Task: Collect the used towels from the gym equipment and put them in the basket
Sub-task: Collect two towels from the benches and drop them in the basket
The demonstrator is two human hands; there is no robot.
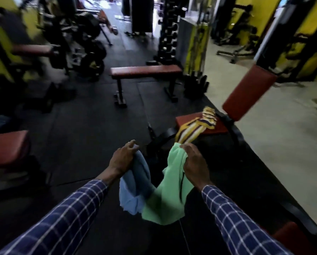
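As each hangs loose, blue towel [133,196] clenched in left grip [122,159]; green towel [165,199] — grasped in right grip [195,162].

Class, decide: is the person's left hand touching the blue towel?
Touching. The head view shows the left hand gripping the top of the blue towel, which hangs below it.
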